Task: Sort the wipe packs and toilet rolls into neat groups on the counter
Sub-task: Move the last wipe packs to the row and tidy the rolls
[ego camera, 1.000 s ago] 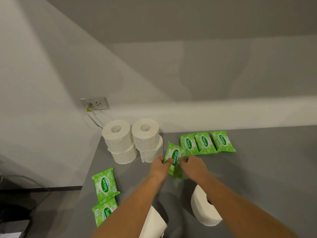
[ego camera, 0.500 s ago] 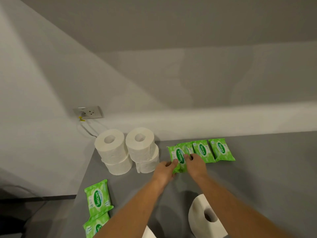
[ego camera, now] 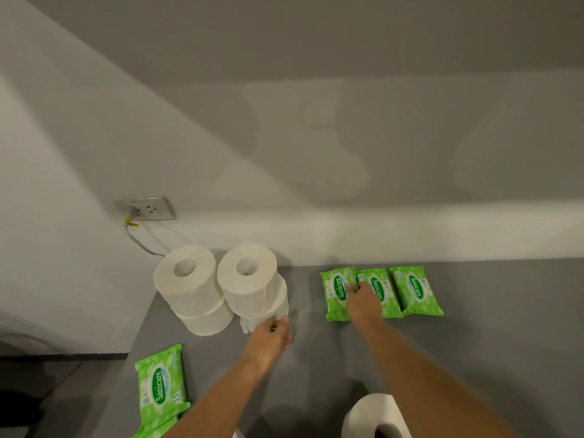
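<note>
Head camera, looking down on a grey counter [ego camera: 474,358] set against a pale wall: three green Sanicare wipe packs lie side by side in a row near the wall, the left pack [ego camera: 336,294], the middle pack [ego camera: 380,294] and the right pack [ego camera: 415,290]. The right hand [ego camera: 363,303] rests over the seam between the left and middle packs, fingertips on them; whether it pinches either pack cannot be told, as the back of the hand hides the fingers. The left hand [ego camera: 271,338] hangs loosely curled and holding nothing, its fingertips just beside the lower roll of the right-hand stack [ego camera: 256,286]. A second two-roll stack [ego camera: 192,289] touches it on the left, at the counter's corner. Near the front left edge lies another wipe pack [ego camera: 161,387], with one more pack [ego camera: 155,429] partly under it and cut by the frame. A single toilet roll [ego camera: 363,418] stands at the bottom edge, beside the right forearm. A wall socket [ego camera: 151,208] with a cable sits above the stacks.
</note>
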Demonstrator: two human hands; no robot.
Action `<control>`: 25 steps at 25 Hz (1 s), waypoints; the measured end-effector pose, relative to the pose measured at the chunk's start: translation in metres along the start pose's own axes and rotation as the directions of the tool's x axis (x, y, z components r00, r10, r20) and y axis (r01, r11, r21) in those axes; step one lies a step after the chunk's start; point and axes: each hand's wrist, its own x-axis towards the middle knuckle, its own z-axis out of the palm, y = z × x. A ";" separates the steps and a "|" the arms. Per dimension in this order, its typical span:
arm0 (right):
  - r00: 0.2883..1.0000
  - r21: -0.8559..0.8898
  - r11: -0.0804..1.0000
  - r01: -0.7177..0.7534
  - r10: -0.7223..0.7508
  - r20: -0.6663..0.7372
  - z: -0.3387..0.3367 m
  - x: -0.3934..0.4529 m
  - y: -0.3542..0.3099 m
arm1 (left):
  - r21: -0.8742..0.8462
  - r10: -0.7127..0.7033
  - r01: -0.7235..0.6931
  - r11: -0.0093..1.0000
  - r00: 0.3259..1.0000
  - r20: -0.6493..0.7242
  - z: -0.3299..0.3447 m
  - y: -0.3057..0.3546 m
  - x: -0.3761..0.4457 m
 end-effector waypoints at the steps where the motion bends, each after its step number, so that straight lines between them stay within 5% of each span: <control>1: 1.000 -0.007 1.000 -0.003 0.003 -0.008 0.000 0.004 -0.001 | -0.004 -0.005 0.005 1.000 1.000 -0.010 -0.003 -0.001 0.002; 9: 1.000 -0.354 0.935 0.005 -0.013 -0.021 -0.005 0.009 0.002 | 0.003 0.000 0.000 1.000 1.000 -0.023 -0.013 -0.010 -0.002; 15: 0.992 -0.408 0.909 0.087 -0.116 -0.047 -0.023 -0.020 -0.006 | 0.012 0.039 -0.038 0.999 0.997 -0.059 -0.032 -0.015 -0.018; 25: 0.928 -0.337 0.877 0.342 -0.259 0.269 0.018 -0.125 -0.022 | 0.142 0.111 -0.070 0.987 0.946 -0.305 -0.108 -0.060 -0.063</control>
